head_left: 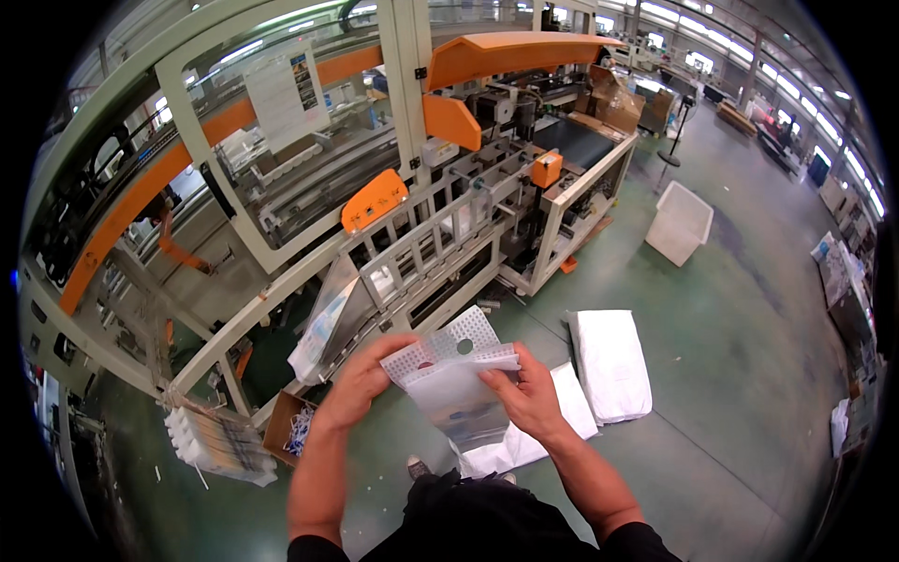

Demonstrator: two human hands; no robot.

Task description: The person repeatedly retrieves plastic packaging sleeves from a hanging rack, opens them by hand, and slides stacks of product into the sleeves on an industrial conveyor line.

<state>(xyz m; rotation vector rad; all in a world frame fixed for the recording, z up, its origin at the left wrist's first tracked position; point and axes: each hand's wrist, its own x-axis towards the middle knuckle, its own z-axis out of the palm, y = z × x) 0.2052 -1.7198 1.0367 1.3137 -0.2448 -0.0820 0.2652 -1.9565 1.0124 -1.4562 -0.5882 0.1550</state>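
Note:
Between my hands, in front of my body, is a translucent plastic bag (456, 401) with a dotted band along its top and a round hole in that band. Its upper edges stand apart. My left hand (361, 382) grips the left upper corner, with the fingers partly hidden behind the film. At the right upper edge my right hand (532, 393) pinches the plastic, thumb on the near side. Whether this is one bag or several in a stack, I cannot tell. Below and beyond it, white packages (568, 398) lie on the green floor.
A large machine (412, 300) with a beige frame and orange covers stands ahead and to the left. Another white package (609, 365) lies to the right, and a white bin (681, 223) farther off. At the left are a cardboard box (278, 426) of scraps and a wrapped bundle (220, 448).

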